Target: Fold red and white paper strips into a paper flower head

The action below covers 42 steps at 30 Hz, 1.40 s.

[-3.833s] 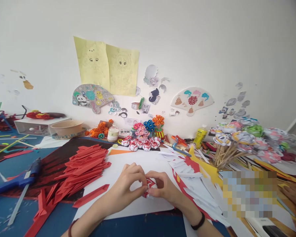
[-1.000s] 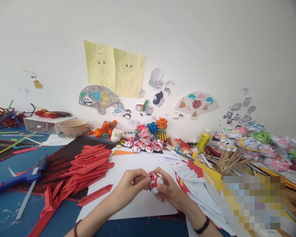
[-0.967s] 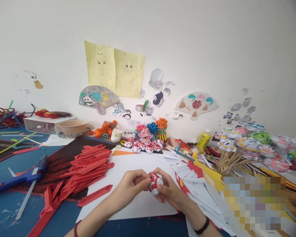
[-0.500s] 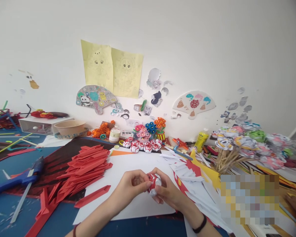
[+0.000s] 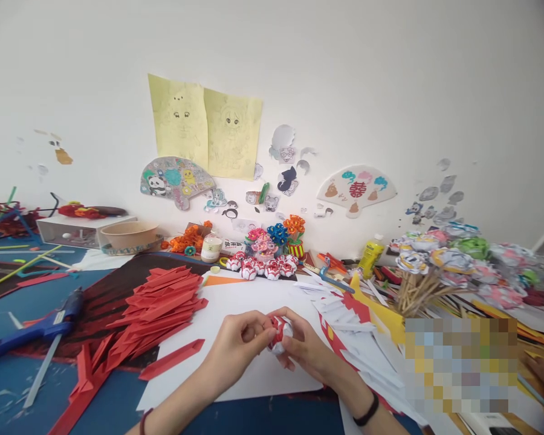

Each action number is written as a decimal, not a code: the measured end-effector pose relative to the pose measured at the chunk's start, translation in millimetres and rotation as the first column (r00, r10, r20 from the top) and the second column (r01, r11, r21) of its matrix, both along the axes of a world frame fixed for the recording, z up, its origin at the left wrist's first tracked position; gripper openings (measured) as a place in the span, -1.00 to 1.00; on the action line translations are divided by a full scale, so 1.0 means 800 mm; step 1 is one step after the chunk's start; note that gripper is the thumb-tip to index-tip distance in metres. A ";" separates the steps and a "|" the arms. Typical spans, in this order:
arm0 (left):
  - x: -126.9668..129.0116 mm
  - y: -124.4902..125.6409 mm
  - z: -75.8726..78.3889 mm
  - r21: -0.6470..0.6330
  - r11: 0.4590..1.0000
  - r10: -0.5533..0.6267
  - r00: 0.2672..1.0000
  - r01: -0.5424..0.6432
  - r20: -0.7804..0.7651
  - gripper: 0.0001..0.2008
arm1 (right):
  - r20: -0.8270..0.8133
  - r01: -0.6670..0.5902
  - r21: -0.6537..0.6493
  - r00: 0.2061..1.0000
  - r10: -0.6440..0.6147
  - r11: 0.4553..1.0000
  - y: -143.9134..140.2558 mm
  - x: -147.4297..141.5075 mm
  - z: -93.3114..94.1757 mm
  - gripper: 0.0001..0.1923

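Both hands up over the white sheet (image 5: 236, 305) at the near middle of the bench (image 5: 13, 302). Left hand (image 5: 238, 350) curled, fingers (image 5: 259, 331) pinched onto the left side of a small red-and-white paper ball (image 5: 278, 332). Right hand (image 5: 306, 350) cupping it from the right and below, fingers wrapped and clamped around it. Ball held just above the sheet, between both palms. Heap of red folded strips (image 5: 158, 302) lying to the left, blue glue gun (image 5: 31, 329) further left. White and red paper cuttings (image 5: 353, 326) just right.
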<state>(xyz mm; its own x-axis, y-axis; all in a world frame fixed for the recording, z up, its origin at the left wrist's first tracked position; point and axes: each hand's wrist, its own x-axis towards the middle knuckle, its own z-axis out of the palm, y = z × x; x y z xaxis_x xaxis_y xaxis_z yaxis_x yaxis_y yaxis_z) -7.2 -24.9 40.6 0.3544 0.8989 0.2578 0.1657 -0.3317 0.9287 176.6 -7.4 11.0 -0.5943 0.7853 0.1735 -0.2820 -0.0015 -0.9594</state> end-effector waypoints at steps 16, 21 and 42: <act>0.002 -0.001 -0.002 0.221 0.974 0.084 0.983 -0.048 -0.161 -0.72 | 0.067 0.058 -0.003 0.996 -0.057 0.998 0.002 -0.001 -0.005 -0.35; -0.006 0.004 0.001 0.174 0.975 0.157 0.982 -0.137 -0.104 -0.70 | 0.054 0.079 -0.004 0.995 -0.079 0.997 0.003 0.002 -0.005 -0.33; -0.019 0.004 0.004 0.685 0.712 0.279 0.835 0.152 -0.475 -0.85 | 0.102 0.058 -0.116 0.994 -0.046 0.992 -0.002 0.007 0.005 -0.20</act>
<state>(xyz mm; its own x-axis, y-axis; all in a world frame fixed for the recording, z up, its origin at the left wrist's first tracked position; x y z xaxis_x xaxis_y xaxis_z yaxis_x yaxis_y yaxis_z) -22.4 -21.9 43.5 0.5689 0.5727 0.5903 0.5794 -0.7884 0.2066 182.1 -8.6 15.3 -0.5618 0.8270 0.0193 -0.1883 -0.1052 -0.9765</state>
